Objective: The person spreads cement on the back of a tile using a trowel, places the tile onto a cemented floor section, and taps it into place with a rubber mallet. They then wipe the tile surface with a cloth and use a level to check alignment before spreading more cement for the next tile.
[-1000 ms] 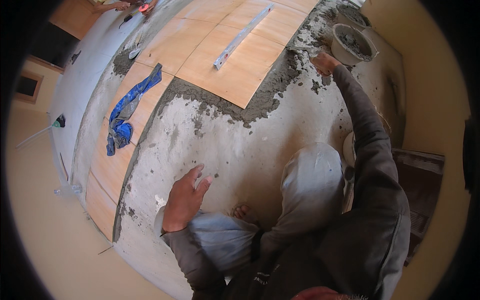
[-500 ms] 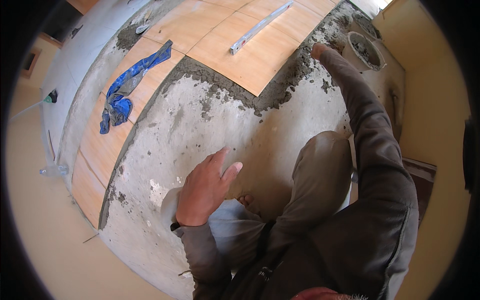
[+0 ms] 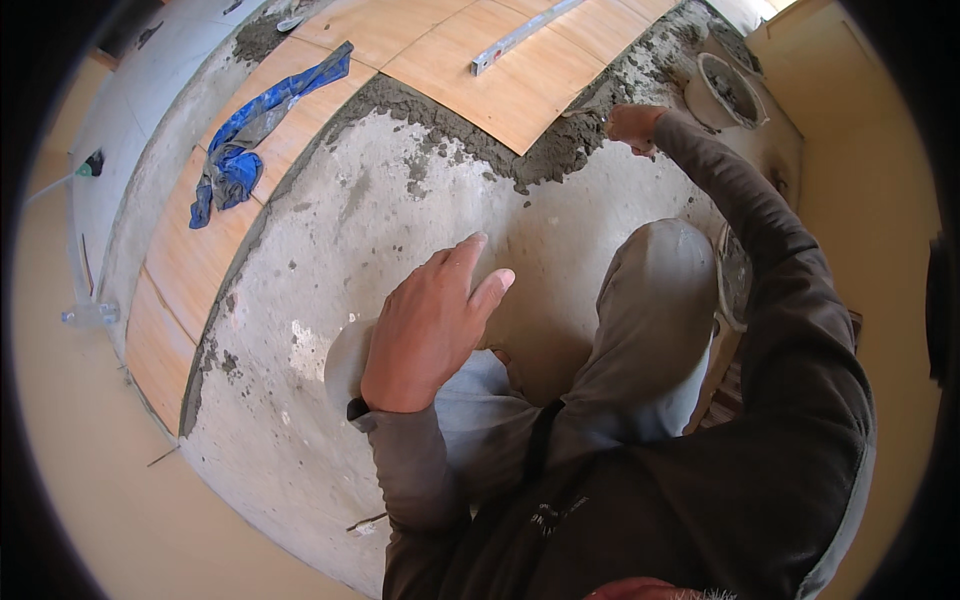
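Observation:
My right hand (image 3: 634,128) is stretched far forward at the mortar's edge, its fingers closed round what looks like a trowel (image 3: 586,112), mostly hidden by mortar and hand. Wet grey mortar (image 3: 545,165) lies in a rough band along the edges of the tan floor tiles (image 3: 480,70). My left hand (image 3: 425,325) hovers above my bent left knee, with the thumb apart from the fingers and nothing held. Bare concrete (image 3: 330,250) spreads between that hand and the mortar.
A silver spirit level (image 3: 525,38) rests on the far tiles. A crumpled blue and grey cloth (image 3: 235,165) lies on the left tiles. Mortar buckets (image 3: 722,92) stand by the right wall, another (image 3: 735,280) beside my right knee. A clear plastic bottle (image 3: 90,315) lies at far left.
My right hand has come back toward me and slightly left, away from the far bucket. The left hand has risen a little to the right, still open. The view has shifted.

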The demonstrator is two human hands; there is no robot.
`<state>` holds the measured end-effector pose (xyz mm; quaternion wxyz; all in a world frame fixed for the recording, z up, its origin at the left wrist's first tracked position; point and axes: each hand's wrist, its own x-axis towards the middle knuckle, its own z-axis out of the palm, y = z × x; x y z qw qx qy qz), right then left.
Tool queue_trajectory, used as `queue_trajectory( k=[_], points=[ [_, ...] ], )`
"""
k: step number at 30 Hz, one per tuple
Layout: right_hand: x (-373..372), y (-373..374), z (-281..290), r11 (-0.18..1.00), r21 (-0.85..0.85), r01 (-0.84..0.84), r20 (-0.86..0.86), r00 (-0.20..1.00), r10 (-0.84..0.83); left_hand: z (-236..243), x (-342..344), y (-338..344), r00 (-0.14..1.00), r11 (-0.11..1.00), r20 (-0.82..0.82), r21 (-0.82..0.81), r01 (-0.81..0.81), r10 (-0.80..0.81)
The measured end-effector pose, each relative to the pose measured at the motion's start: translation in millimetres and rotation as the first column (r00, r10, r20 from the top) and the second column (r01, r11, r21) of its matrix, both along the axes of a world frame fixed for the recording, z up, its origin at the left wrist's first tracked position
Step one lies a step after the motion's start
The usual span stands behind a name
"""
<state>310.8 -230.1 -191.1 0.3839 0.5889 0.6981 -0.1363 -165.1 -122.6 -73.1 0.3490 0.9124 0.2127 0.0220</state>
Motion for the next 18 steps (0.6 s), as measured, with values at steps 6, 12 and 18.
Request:
queue_trajectory(
  k=[6,12,18],
  points=[
    [-27.3,-22.1,-9.7,0.942,-0.2,0.269,-0.31,0.895,-0.321,6.3,6.9,-14.6,0.999,0.997,0.015,-0.053,0.053,-0.052],
    [-166.4,-2.0,60.4,0.544,-0.515,0.663,-0.425,0.353,-0.833,19.6,-1.9,-16.9,1.0,0.999,0.002,0.022,0.028,-0.028],
    [-121.2,-114.9,28.2,0.417,-0.437,0.797,-0.749,-0.065,-0.659,19.6,-4.4,-21.1,1.0,0.999,-0.004,-0.033,0.016,-0.016]
  ],
)
